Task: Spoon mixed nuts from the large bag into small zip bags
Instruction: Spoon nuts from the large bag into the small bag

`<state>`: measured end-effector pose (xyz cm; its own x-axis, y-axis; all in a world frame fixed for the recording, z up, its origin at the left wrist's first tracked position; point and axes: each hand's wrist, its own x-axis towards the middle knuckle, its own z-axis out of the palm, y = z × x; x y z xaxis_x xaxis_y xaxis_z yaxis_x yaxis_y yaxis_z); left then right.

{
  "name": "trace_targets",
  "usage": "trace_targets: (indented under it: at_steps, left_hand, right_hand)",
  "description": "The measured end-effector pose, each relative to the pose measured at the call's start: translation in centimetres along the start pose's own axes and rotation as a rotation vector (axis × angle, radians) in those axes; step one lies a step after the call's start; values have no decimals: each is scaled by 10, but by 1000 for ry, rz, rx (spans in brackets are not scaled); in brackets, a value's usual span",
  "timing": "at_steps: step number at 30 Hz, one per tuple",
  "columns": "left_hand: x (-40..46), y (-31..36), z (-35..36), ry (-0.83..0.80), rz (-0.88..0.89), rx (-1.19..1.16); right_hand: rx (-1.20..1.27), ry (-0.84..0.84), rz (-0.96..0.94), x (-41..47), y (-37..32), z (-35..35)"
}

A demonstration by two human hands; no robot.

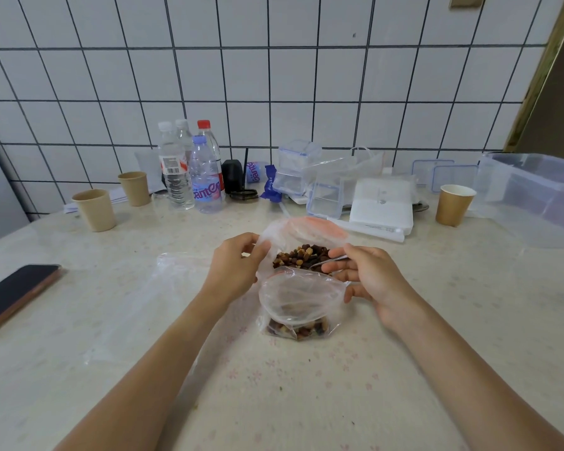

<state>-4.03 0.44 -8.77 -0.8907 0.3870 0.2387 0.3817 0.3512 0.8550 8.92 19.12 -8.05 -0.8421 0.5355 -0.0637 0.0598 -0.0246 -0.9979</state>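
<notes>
The large clear bag [306, 227] with a pink zip strip lies open at the table's middle, and brown mixed nuts [298, 255] show in its mouth. My left hand [238, 265] pinches the bag's left rim. My right hand [368, 278] holds a metal spoon [326, 262] whose bowl rests in the nuts. In front of it a small zip bag [297, 301] stands open, with some nuts [295, 328] at its bottom; my right hand's lower fingers touch its right edge.
An empty clear bag [176, 268] lies left of my left hand. A black phone [13, 294] sits at the left edge. Paper cups [93, 209], water bottles [205, 177], clear plastic boxes [326, 196] and a large clear bin [534, 193] line the tiled wall.
</notes>
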Motion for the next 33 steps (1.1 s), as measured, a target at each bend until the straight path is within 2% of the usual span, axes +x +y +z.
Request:
trace_targets:
  at_steps: [8, 17, 26, 30, 33]
  left_hand:
    - [2, -5, 3, 66, 75, -52]
    - [2, -7, 3, 77, 74, -64]
    - [-1, -2, 7, 19, 88, -120]
    - [0, -1, 1, 64, 72, -120]
    - [1, 0, -4, 114, 93, -31]
  right_hand:
    - [97, 36, 25, 6, 5, -1]
    - [171, 110, 48, 9, 5, -3]
    - [114, 27, 7, 4, 4, 2]
    - [165, 51, -51, 2, -2, -2]
    - [205, 74, -104, 1, -9, -7]
